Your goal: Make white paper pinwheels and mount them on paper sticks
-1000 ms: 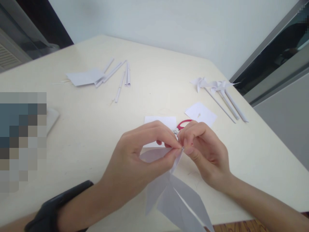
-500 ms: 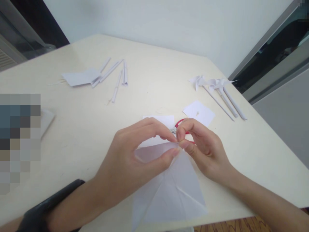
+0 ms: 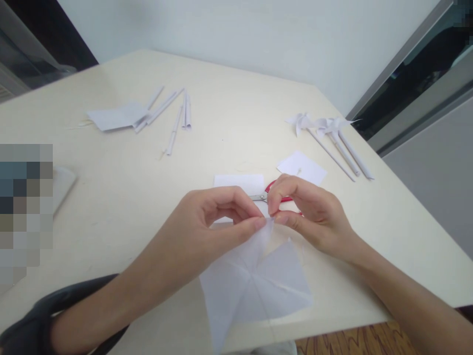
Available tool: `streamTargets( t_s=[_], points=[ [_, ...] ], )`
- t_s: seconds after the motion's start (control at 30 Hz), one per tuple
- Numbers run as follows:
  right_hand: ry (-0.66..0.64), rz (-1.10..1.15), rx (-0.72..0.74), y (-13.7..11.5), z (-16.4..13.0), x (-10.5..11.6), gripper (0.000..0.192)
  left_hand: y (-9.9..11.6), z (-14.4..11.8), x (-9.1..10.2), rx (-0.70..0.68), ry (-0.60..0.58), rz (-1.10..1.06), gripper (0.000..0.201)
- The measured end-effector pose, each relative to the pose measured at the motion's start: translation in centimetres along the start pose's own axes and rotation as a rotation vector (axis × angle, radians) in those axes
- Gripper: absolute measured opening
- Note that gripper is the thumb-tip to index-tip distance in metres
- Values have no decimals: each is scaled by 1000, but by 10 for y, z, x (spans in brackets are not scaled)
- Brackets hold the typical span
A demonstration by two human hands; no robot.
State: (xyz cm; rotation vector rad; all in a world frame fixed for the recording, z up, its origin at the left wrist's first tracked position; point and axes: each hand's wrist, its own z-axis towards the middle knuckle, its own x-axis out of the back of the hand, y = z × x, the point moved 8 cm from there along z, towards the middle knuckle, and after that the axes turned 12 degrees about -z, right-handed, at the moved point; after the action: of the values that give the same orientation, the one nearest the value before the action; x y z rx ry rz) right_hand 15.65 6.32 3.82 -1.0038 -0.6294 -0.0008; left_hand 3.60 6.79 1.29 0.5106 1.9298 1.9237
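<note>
Flattened since before, paper square [image 3: 254, 286] overhangs cream table [image 3: 111, 197] by white wall [image 3: 258, 34].

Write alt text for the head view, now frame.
Two bare hands, left hand and right hand, pinch the top corner of a creased white paper sheet over a cream table. Red-handled scissors lie just behind the hands, rolled paper sticks far left, finished paper pinwheels far right.

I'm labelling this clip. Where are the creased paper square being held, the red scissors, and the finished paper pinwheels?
creased paper square [image 3: 258, 286], head view, on its middle where the creases cross.
red scissors [image 3: 271, 186], head view, on the red handle loop.
paper pinwheels [image 3: 325, 125], head view, on the folded white heads.
</note>
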Motion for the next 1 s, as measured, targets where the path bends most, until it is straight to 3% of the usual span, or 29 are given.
streamTargets(
  t_s=[0.27, 0.47, 0.63, 0.7, 0.8, 0.87, 1.0],
  points=[
    [-9, 6, 63, -2, 1, 1, 14, 5, 3, -3, 49, -16, 13, 10],
    [-46, -51, -13, 2, -1, -4, 8, 0, 5, -12, 120, -77, -113, 6],
    [-59, -102, -81, 5, 0, -1, 7, -11, 2, -22, 286, -192, -174, 7],
    [-57, -112, -109, 7, 1, 0, 8, -15, -1, -25, 382, -221, -229, 18],
    [-35, -82, -153, 9, 1, 1, 9, -21, -3, -23, 485, -194, -274, 31],
    [-4, -46, -204, 13, 1, 4, 9, -26, -2, -17, 494, -137, -261, 28],
    [17, -55, -311, 20, 0, 12, 25, -31, 5, 4, 347, -2, -280, 27]
  ],
)
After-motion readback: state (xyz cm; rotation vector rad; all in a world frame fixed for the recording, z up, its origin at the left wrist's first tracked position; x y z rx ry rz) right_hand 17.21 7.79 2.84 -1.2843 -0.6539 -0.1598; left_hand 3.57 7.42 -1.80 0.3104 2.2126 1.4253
